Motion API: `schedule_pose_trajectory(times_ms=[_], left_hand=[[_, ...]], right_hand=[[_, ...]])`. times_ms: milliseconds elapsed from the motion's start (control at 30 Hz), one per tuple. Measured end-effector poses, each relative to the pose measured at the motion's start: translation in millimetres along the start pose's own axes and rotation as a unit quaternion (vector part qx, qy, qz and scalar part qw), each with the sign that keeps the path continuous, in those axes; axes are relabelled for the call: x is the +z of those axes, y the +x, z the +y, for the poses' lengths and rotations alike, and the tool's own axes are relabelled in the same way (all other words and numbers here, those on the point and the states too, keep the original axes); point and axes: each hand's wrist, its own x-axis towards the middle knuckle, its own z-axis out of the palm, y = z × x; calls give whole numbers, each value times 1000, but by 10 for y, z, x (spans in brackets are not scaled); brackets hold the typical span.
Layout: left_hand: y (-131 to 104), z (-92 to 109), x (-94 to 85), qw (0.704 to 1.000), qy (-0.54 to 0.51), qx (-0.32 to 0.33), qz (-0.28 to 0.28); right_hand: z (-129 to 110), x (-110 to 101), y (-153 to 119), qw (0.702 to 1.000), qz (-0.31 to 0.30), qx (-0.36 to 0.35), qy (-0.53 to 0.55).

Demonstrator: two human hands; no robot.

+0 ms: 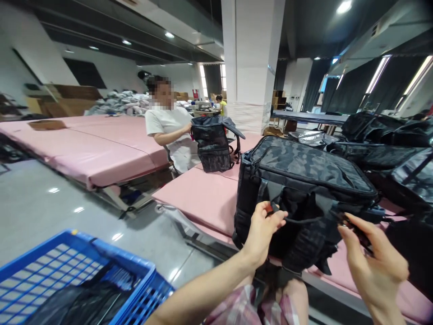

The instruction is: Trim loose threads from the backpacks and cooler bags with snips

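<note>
A large black camouflage bag (304, 164) stands on the pink table (203, 194) in front of me, its straps and side pocket facing me. My left hand (265, 225) is closed in a pinch at the bag's near side, holding the end of a dark strap, with a small orange-red spot between the fingers. To the right, my right hand (372, 257) is closed round a small dark item with a shiny metal part, beside the bag's right corner. What exactly this item is, I cannot make out.
A blue crate (72, 234) with dark fabric stands at the lower left. Across the table a person (174, 140) handles another camouflage bag (211, 144). Several black bags (382, 158) are piled at the right. A second pink table (101, 149) extends at the left, near a white pillar (250, 67).
</note>
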Motion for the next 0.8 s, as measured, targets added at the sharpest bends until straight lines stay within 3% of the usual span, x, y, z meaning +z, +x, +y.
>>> schedule_pose_trajectory(times_ms=[133, 267, 500, 600, 700, 767, 800], left_hand=[[118, 95, 39, 995, -44, -76, -53], [125, 153, -67, 991, -39, -79, -104], [198, 178, -115, 990, -22, -78, -114], [233, 162, -152, 988, -4, -82, -133], [214, 132, -256, 989, 80, -44, -118], [162, 115, -322, 979, 185, 68, -43], [130, 112, -333, 958, 240, 156, -3]], right_hand=[[-154, 156, 186, 990, -64, -121, 36], [-257, 261, 330, 975, -105, -195, 7], [-415, 538, 408, 959, -161, -232, 1], [-376, 504, 422, 963, -187, -181, 69], [-151, 281, 398, 984, -135, -25, 115], [77, 86, 322, 992, -41, 99, 64], [190, -3, 264, 990, 0, 140, 31]])
